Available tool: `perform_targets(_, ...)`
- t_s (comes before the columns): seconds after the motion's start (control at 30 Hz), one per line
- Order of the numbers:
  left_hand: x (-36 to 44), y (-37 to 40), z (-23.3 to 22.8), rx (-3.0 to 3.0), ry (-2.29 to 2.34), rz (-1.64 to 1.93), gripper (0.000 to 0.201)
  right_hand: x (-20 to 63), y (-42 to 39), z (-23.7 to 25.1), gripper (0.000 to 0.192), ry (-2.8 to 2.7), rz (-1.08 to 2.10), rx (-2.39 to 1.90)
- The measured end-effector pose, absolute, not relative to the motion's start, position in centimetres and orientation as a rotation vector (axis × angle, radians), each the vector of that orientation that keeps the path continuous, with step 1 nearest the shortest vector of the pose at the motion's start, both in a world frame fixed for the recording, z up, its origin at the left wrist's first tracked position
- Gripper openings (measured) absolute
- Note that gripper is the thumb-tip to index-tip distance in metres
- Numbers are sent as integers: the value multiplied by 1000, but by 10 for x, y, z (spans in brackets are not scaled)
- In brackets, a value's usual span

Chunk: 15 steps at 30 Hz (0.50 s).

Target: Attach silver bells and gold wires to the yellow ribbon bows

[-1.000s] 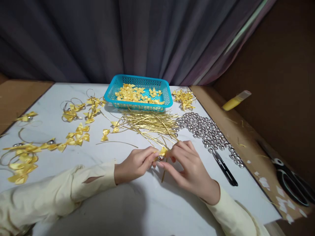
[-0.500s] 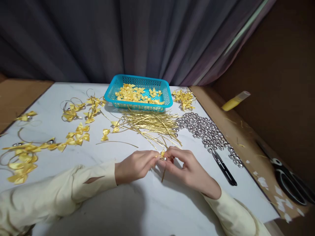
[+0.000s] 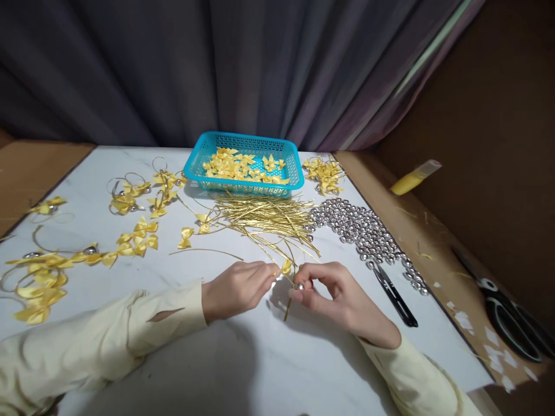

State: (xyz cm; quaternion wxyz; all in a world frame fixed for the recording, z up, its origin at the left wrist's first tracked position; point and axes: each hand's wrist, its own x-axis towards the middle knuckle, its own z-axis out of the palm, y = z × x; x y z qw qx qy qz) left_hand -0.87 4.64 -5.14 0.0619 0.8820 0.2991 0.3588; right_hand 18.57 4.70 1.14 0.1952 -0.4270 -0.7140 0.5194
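Near the front middle of the table, my left hand (image 3: 243,285) is closed in a pinch on a yellow ribbon bow (image 3: 286,267), part of which shows past the fingertips. To its right, the thumb and forefinger of my right hand (image 3: 336,294) are closed on a shiny silver bead (image 3: 300,286). A thin gold wire tie (image 3: 287,310) runs by the bead and bow, with its lower end below my right fingertips. Whether the tie passes through the bead cannot be made out.
Behind my hands lie a heap of gold ties (image 3: 264,216) and a blue basket (image 3: 245,186) of bows. Silver beads (image 3: 359,228) spread to the right, beside black thread snips (image 3: 395,297). Bows with beads (image 3: 41,289) lie left. Scissors (image 3: 509,320) and a yellow tube (image 3: 415,177) are far right.
My right hand has moved a little right and down with the bead, away from the left fingertips. A gap now shows between bead and bow. My left hand has barely moved.
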Motion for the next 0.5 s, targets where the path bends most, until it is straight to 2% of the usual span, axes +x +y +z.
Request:
perform_targets(0.33, -9, 46, -53, 2664, 950, 1093, 17, 200, 54, 20, 18, -1953, 1584, -1078)
perform_targets(0.5, -8, 51, -49, 2536, 1088, 1008, 23, 213, 56, 20, 20, -1791, 1722, -993)
